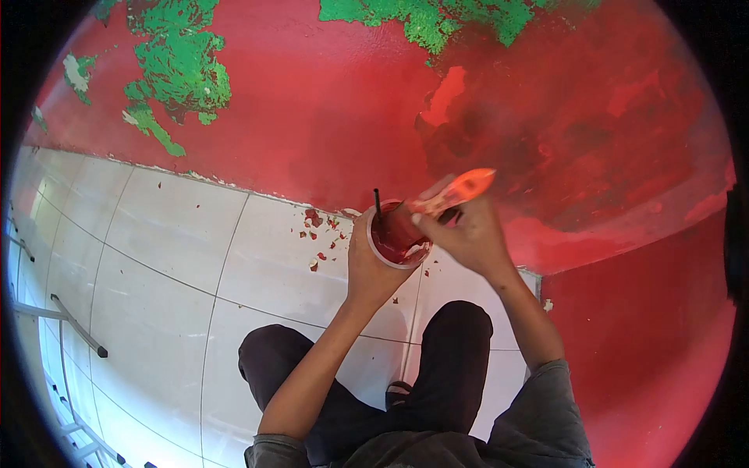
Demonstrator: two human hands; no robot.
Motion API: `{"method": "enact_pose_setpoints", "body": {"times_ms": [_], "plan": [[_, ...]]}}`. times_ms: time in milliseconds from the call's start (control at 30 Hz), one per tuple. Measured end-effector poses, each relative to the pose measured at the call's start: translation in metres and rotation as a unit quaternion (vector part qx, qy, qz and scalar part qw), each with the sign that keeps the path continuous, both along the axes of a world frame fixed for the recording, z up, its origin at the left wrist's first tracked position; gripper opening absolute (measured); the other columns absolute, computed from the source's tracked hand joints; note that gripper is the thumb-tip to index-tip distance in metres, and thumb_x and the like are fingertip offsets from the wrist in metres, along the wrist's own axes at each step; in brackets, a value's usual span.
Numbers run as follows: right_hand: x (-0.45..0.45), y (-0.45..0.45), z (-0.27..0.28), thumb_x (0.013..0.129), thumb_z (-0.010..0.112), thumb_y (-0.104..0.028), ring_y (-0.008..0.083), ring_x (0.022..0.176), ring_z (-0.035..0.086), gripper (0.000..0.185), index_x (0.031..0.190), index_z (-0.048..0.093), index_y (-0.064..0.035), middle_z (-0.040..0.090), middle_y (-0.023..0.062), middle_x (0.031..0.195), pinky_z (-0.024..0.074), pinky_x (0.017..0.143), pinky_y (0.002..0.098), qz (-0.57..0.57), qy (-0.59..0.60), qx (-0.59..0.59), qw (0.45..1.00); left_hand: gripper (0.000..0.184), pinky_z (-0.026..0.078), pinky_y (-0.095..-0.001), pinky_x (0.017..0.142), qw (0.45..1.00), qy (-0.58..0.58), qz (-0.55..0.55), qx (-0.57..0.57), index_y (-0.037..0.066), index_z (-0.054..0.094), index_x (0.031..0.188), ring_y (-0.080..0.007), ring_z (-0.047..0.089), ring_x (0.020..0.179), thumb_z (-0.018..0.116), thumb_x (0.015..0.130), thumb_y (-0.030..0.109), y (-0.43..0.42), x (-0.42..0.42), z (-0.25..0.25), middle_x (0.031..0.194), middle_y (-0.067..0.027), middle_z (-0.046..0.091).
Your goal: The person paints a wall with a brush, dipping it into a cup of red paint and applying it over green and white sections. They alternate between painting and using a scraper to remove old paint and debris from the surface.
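My left hand [368,271] is wrapped around a small cup [406,267] with a pale rim and red paint [388,246] inside. A thin dark stick [378,203] leans up out of the cup at its far left. In my right hand [473,240] is a paintbrush [466,186], gripped near the lower part of its bright orange handle. Its red-coated bristle end is over the cup's mouth; whether it touches the paint I cannot tell. The handle points up and to the right.
Ahead stands a red wall [312,101] with patches of peeling green paint [183,66] and darker red areas. Paint flakes [314,218] lie on the white tiled floor [156,257] by the wall's foot. Metal legs [78,324] stand at the left. Another red wall section [640,335] is at the right.
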State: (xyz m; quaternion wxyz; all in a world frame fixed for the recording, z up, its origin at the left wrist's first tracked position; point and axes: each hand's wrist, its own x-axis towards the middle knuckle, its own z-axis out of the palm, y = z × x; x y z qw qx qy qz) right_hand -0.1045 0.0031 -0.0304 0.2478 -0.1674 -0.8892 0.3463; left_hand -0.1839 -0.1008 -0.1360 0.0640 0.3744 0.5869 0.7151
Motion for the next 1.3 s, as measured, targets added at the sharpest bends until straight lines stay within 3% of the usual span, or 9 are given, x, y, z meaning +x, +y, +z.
{"method": "enact_pose_setpoints", "body": {"times_ms": [167, 433, 633, 700, 867, 1033, 1100, 1200, 1300], "plan": [[0.01, 0.007, 0.026, 0.076, 0.069, 0.004, 0.0084, 0.076, 0.063, 0.019, 0.092, 0.059, -0.0001, 0.065, 0.0031, 0.083, 0.05, 0.063, 0.0244, -0.034, 0.035, -0.103, 0.993, 0.071, 0.049, -0.0389, 0.086, 0.999, -0.041, -0.026, -0.002, 0.004, 0.049, 0.119, -0.028, 0.059, 0.1, 0.087, 0.06, 0.017, 0.0, -0.001, 0.007, 0.11, -0.0129, 0.057], [0.029, 0.021, 0.01, 0.077, 0.07, -0.006, 0.0066, 0.062, 0.057, 0.024, 0.098, 0.057, -0.0079, 0.065, 0.0037, 0.081, 0.0401, 0.048, 0.0201, -0.128, 0.093, -0.295, 0.942, 0.069, 0.05, -0.0385, 0.084, 0.999, -0.027, -0.009, 0.017, 0.005, 0.05, 0.118, -0.0281, 0.061, 0.098, 0.087, 0.061, 0.016, 0.003, 0.001, 0.009, 0.108, -0.0129, 0.058], [0.045, 0.033, -0.062, 0.084, 0.066, -0.021, 0.0105, 0.058, 0.059, 0.016, 0.096, 0.059, -0.0134, 0.066, 0.0023, 0.086, 0.043, 0.044, 0.0187, -0.17, 0.158, -0.664, 0.71, 0.07, 0.049, -0.036, 0.086, 1.0, 0.001, 0.028, -0.007, 0.003, 0.05, 0.118, -0.0246, 0.059, 0.1, 0.087, 0.06, 0.014, 0.003, -0.001, 0.007, 0.109, -0.0121, 0.058], [0.045, 0.03, -0.072, 0.082, 0.069, -0.02, 0.0125, 0.06, 0.059, 0.009, 0.086, 0.061, -0.0165, 0.058, -0.0022, 0.067, 0.0428, 0.046, 0.0214, -0.165, 0.168, -0.739, 0.631, 0.072, 0.049, -0.0358, 0.088, 1.0, -0.009, 0.011, 0.008, 0.002, 0.049, 0.119, -0.0235, 0.058, 0.102, 0.088, 0.059, 0.013, 0.006, -0.003, 0.008, 0.11, -0.0119, 0.057], [0.04, 0.021, -0.033, 0.082, 0.071, -0.02, 0.0157, 0.069, 0.061, 0.012, 0.09, 0.063, -0.0154, 0.061, -0.0025, 0.073, 0.0483, 0.051, 0.0221, -0.148, 0.245, -0.763, 0.579, 0.069, 0.049, -0.0373, 0.084, 0.999, -0.016, 0.036, 0.013, 0.003, 0.051, 0.116, -0.0264, 0.059, 0.099, 0.087, 0.059, 0.014, 0.01, -0.009, -0.003, 0.109, -0.0123, 0.058], [0.045, 0.069, 0.106, 0.086, 0.066, -0.013, 0.0116, 0.086, 0.061, 0.01, 0.096, 0.062, -0.0133, 0.064, -0.0017, 0.094, 0.0509, 0.064, 0.0214, -0.035, 0.378, -0.576, 0.724, 0.075, 0.049, -0.0377, 0.085, 0.998, -0.018, 0.051, -0.023, 0.002, 0.049, 0.119, -0.0267, 0.058, 0.101, 0.089, 0.058, 0.017, 0.004, -0.016, -0.001, 0.109, -0.0124, 0.058], [0.038, 0.072, 0.189, 0.088, 0.062, -0.008, 0.0096, 0.087, 0.061, 0.018, 0.106, 0.057, -0.0098, 0.062, -0.0025, 0.095, 0.0504, 0.074, 0.0215, 0.028, 0.429, -0.39, 0.815, 0.076, 0.049, -0.0379, 0.085, 0.998, -0.014, 0.05, -0.028, 0.002, 0.048, 0.119, -0.0267, 0.058, 0.101, 0.089, 0.057, 0.018, 0.001, -0.019, 0.0, 0.109, -0.0123, 0.058], [0.028, 0.083, 0.29, 0.089, 0.06, -0.008, 0.0126, 0.081, 0.064, 0.013, 0.102, 0.063, -0.0076, 0.066, 0.0012, 0.095, 0.0537, 0.06, 0.0298, -0.048, 0.402, 0.02, 0.914, 0.078, 0.049, -0.0373, 0.086, 0.998, -0.029, 0.044, -0.026, 0.003, 0.048, 0.12, -0.0264, 0.058, 0.102, 0.089, 0.056, 0.019, -0.001, -0.023, -0.007, 0.111, -0.0123, 0.058], [0.004, 0.105, 0.334, 0.086, 0.061, -0.008, 0.019, 0.079, 0.066, 0.012, 0.094, 0.07, -0.0106, 0.069, 0.0047, 0.092, 0.0541, 0.059, 0.0315, 0.006, 0.352, 0.505, 0.788, 0.079, 0.048, -0.0369, 0.087, 0.998, -0.036, 0.044, -0.029, 0.003, 0.047, 0.121, -0.026, 0.056, 0.105, 0.09, 0.057, 0.019, -0.007, -0.028, -0.009, 0.113, -0.0126, 0.056]]}}
